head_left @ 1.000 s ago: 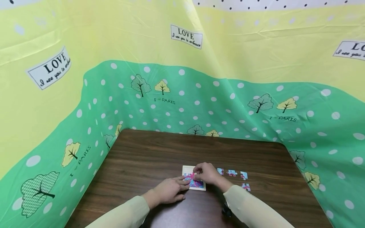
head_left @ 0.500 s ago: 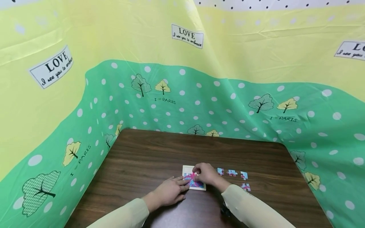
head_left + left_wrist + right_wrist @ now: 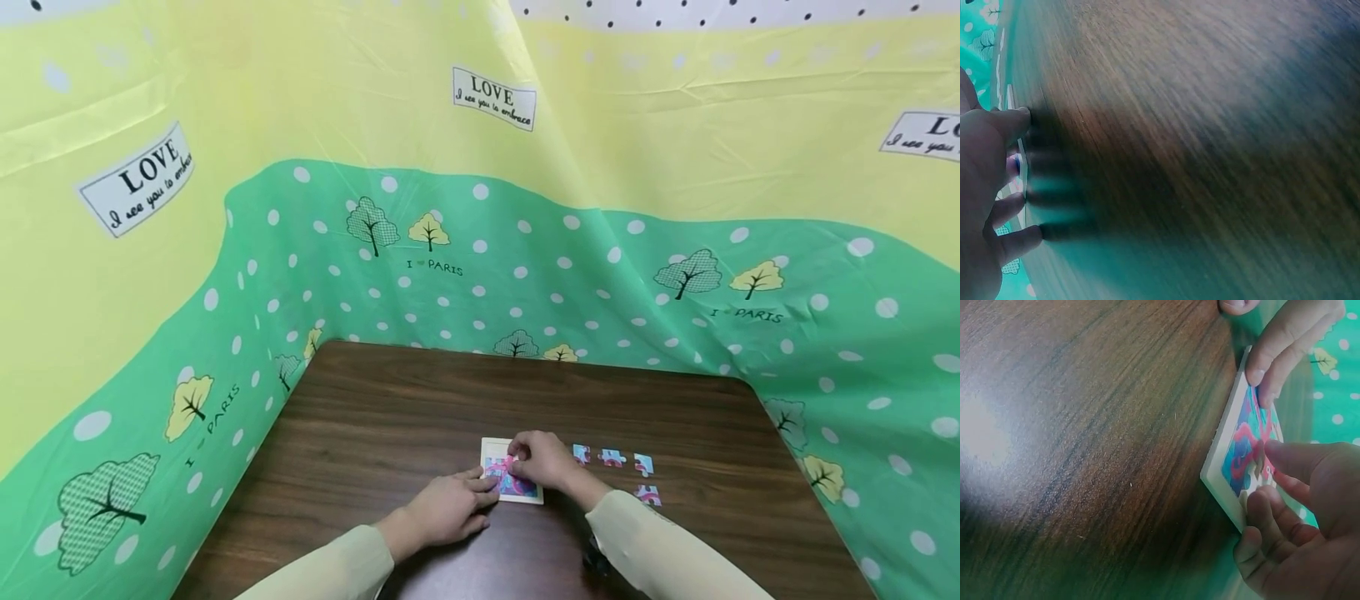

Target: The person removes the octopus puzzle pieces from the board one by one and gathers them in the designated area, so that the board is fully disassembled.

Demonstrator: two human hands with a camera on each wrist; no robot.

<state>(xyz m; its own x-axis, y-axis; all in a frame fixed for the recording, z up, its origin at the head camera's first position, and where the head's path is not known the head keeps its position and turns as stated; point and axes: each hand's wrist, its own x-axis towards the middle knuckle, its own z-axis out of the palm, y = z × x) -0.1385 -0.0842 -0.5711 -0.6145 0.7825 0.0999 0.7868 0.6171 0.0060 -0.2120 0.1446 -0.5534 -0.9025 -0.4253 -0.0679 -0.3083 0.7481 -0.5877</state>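
The left sleeve [image 3: 322,562] and the right sleeve [image 3: 667,546] are long, pale cream with a faint greenish cast. Each ends at the wrist, leaving the left hand [image 3: 447,510] and right hand [image 3: 545,460] bare. Beneath the right sleeve, toward the desk's [image 3: 375,417] left edge, shows a small black object [image 3: 595,557], its details too dark to read.

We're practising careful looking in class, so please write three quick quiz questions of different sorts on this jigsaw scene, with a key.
1. True or false: the left hand touches the pale, flat, square-cornered frame.
2. How many loose pink-and-blue jigsaw pieces show on the brown wood-grain table?
3. Which is nearer those pieces: (a) the left hand or (b) the right hand?

Key: 1. True. 2. Four. 3. b.
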